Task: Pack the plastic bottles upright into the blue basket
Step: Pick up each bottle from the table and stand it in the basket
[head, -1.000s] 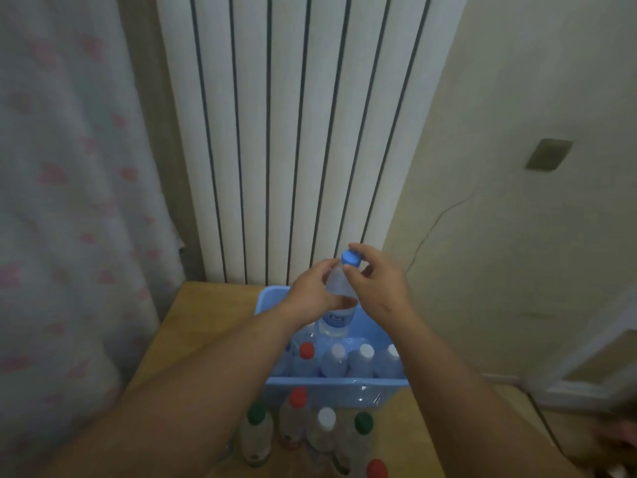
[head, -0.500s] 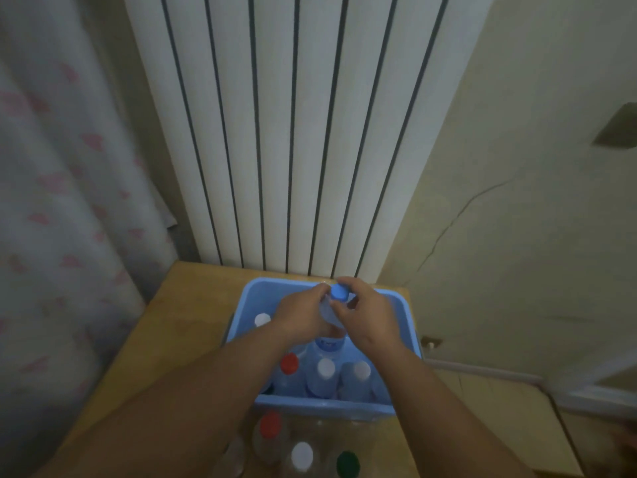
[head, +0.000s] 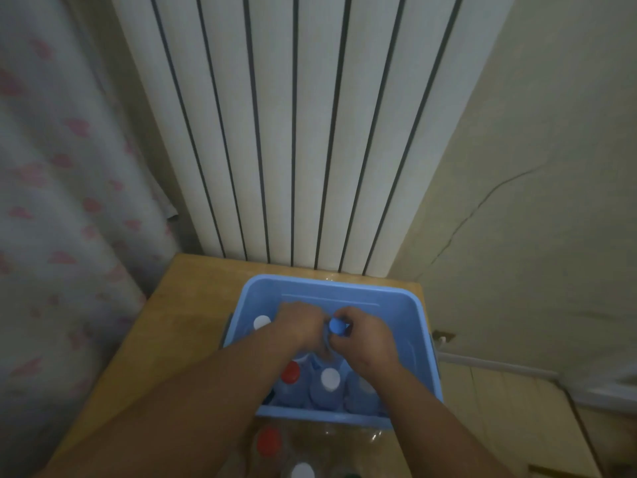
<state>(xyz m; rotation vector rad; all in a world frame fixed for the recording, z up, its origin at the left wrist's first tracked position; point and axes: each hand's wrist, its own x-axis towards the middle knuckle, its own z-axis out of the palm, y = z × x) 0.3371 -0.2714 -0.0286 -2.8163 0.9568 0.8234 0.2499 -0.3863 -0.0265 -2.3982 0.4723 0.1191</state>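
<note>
A blue basket (head: 331, 288) stands on a wooden table (head: 193, 305). Inside it, my left hand (head: 300, 326) and my right hand (head: 367, 336) both hold a clear bottle with a blue cap (head: 337, 326), upright and low in the basket's middle. Its body is mostly hidden by my hands. Around it stand other bottles: one with a white cap (head: 262, 321) at the left, one with a red cap (head: 290, 371) and another white-capped one (head: 330, 378) nearer to me.
More bottles stand on the table in front of the basket, among them a red-capped one (head: 269, 439) and a white-capped one (head: 302, 470). A white radiator (head: 293, 132) rises behind the table, a curtain (head: 62, 201) hangs at the left, a wall at the right.
Both hands have lowered the blue-capped bottle from above the basket down among the other bottles. The camera has tilted downward and closer.
</note>
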